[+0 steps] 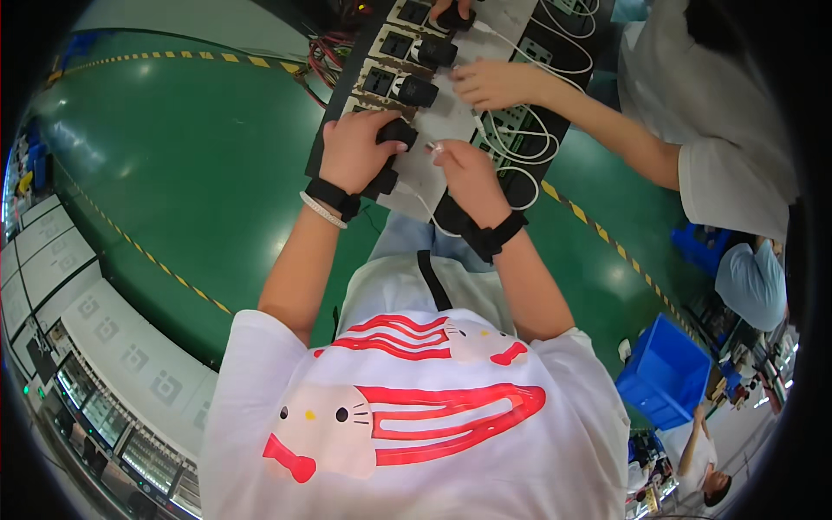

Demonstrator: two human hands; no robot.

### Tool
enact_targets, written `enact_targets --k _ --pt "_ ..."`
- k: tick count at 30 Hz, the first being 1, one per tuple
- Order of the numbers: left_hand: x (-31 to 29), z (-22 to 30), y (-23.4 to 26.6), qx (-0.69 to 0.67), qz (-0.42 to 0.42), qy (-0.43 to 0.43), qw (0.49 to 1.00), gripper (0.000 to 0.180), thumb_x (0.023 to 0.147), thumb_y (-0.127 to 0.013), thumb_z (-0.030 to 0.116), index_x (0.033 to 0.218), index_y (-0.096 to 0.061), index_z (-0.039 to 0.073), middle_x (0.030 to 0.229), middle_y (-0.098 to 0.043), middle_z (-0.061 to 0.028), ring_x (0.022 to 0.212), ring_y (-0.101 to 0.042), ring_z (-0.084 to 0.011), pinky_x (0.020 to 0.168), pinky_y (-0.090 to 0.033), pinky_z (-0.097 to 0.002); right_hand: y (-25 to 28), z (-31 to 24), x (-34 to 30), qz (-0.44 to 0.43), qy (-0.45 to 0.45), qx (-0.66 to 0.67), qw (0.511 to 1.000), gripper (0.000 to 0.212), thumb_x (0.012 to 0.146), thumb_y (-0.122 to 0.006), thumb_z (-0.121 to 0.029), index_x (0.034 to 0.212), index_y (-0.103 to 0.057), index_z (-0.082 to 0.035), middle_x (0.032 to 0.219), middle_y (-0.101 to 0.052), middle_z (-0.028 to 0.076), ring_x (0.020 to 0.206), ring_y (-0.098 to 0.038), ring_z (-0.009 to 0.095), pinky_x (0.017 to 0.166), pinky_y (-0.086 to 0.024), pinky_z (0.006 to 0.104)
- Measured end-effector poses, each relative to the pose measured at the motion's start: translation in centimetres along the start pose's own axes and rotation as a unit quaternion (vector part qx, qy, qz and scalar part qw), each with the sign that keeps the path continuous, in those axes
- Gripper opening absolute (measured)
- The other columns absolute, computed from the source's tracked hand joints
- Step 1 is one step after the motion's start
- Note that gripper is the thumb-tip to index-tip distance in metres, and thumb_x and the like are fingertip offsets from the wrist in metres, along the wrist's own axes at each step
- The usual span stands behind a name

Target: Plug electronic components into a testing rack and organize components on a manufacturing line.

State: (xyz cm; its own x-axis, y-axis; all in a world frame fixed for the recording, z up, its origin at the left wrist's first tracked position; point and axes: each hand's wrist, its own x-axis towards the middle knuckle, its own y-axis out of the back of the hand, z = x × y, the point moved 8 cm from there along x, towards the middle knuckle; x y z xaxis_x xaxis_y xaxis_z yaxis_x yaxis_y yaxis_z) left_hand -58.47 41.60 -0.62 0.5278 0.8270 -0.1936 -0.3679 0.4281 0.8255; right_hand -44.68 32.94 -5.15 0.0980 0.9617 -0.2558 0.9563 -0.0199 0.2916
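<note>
My left hand (354, 149) is closed around a black power adapter (398, 133) at the near end of a row of sockets, thumb on its near side. Just to the right, my right hand (468, 172) pinches the small plug end of a white cable (430, 146), its tip pointing at that adapter with a small gap between them. Below my left fingers another black adapter (384, 180) sits partly hidden by the wrist. Farther up the row, two more black adapters (414, 90) (433, 53) stand in their sockets.
A co-worker's hand (496, 84) reaches in from the right above my right hand; another hand (452, 10) touches an adapter at the far end. Looped white cables (529, 143) lie over green boards along the right side. A blue bin (666, 371) stands on the green floor, lower right.
</note>
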Motion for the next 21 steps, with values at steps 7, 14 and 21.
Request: enact_targets --k 7,14,21 --pt "0.4 -0.1 -0.2 0.022 0.013 0.003 1.000 0.044 0.074 -0.072 0.025 0.116 -0.064 0.016 0.105 -0.066 -0.0071 0.096 -0.061 -0.0270 0.083 -0.042 -0.0396 -1.2 1.5 1.2 0.014 -0.050 0.073 0.996 0.020 0.091 -0.051 -0.014 0.101 -0.062 0.001 0.079 -0.063 0.018 0.074 -0.060 0.034 0.067 -0.047 0.0383" --pt "1.0 -0.5 -0.3 -0.068 0.013 0.007 0.998 0.041 0.070 -0.073 0.023 0.108 -0.067 0.011 0.098 -0.066 -0.0104 0.084 -0.064 -0.0291 0.078 -0.048 -0.0381 -1.7 2.1 1.3 0.024 -0.022 -0.007 0.999 0.017 0.089 -0.051 -0.010 0.098 -0.061 0.001 0.077 -0.061 0.019 0.073 -0.060 0.036 0.067 -0.047 0.0405" --pt "1.2 -0.1 -0.1 -0.071 0.000 0.005 0.997 0.041 0.067 -0.075 0.018 0.107 -0.068 0.008 0.095 -0.066 -0.0132 0.081 -0.064 -0.0310 0.075 -0.051 -0.0378 -1.0 1.6 1.8 0.014 0.014 -0.022 1.000 0.020 0.092 -0.051 -0.012 0.102 -0.062 0.000 0.070 -0.060 0.012 0.064 -0.059 0.024 0.061 -0.047 0.0336"
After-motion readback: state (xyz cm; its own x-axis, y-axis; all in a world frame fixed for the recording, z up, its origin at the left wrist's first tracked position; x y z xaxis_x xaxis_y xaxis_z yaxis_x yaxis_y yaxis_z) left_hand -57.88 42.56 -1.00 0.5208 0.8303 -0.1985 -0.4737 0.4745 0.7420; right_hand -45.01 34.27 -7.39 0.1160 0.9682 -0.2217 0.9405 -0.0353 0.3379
